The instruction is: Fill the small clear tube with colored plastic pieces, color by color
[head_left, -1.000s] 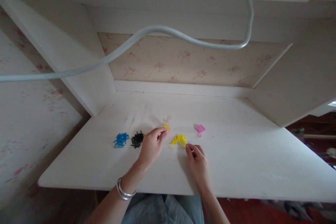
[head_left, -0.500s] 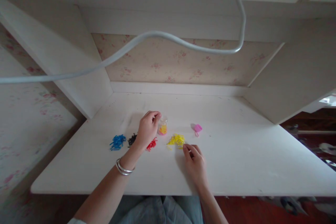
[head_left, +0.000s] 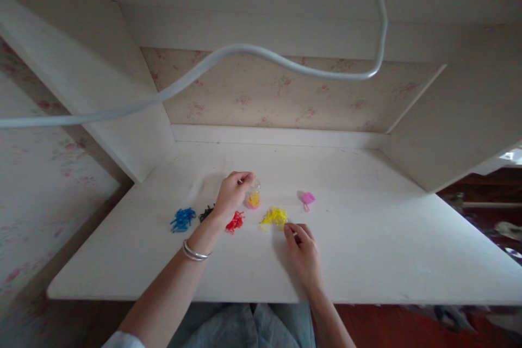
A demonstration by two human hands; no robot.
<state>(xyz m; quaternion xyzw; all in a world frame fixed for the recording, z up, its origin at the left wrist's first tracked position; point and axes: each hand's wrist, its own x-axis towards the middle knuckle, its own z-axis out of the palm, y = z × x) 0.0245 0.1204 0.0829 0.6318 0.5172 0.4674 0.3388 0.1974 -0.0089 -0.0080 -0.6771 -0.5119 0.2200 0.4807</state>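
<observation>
My left hand (head_left: 231, 194) reaches over the white desk (head_left: 367, 250) with its fingertips pinched above the mouth of a small clear jar (head_left: 253, 196) holding yellow and pink bits. What the pinch holds is too small to see. My right hand (head_left: 300, 247) rests on the desk, fingers curled together, at the near edge of a yellow pile (head_left: 274, 217). A red pile (head_left: 235, 222) lies just below my left wrist. A black pile (head_left: 206, 212) shows partly behind that wrist. A blue pile (head_left: 182, 219) lies furthest left.
A small pink item (head_left: 307, 199) lies right of the jar. A thick white cable (head_left: 228, 57) hangs across the view above the desk. Side panels wall the desk at left and right, and floral wallpaper backs it. The desk's front edge runs close to my lap.
My left hand went from beside the yellow pile up to the jar's mouth, uncovering the red pile. My right hand stayed at the yellow pile.
</observation>
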